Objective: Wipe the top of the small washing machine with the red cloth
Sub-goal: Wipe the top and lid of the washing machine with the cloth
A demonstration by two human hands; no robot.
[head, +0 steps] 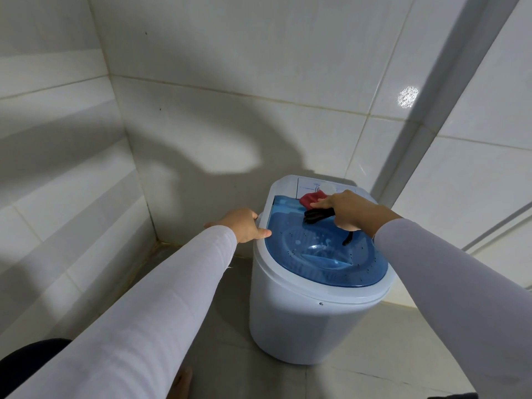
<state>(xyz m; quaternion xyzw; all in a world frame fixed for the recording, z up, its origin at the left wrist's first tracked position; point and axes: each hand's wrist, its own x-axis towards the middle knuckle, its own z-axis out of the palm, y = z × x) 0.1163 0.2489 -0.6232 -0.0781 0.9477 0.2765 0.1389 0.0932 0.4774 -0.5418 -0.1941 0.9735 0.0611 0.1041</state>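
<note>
While the small washing machine (305, 312) stands on the tiled floor (359, 378) in a corner of white-tiled walls (216, 82), both hands are at its top. Its body is white and rounded, and its top carries a translucent blue lid (316, 254) through which the perforated drum shows, with a white control panel (319, 187) along the far edge, against the wall. The red cloth (312, 198) lies bunched at the far end of the lid, just where the blue meets the control panel. The right hand (349, 208) is over it with the fingers reaching forward and down onto the cloth; the fingertips touch the red fabric, though whether they pinch it or only press it I cannot tell. Under that same hand sits a dark, crumpled piece (316, 216), and a thin dark strip (347, 239) shows on the lid below the wrist; what these are is not clear. The left hand (243, 224) rests on the near left rim of the machine, fingers curled over the white edge and the thumb stretched out along the border of the blue lid. Both arms wear long white sleeves (144, 312). A pale vertical pipe or moulding (440, 110) runs up the wall at the right, and a bright spot of reflected light (408, 96) sits on a tile beside it.
</note>
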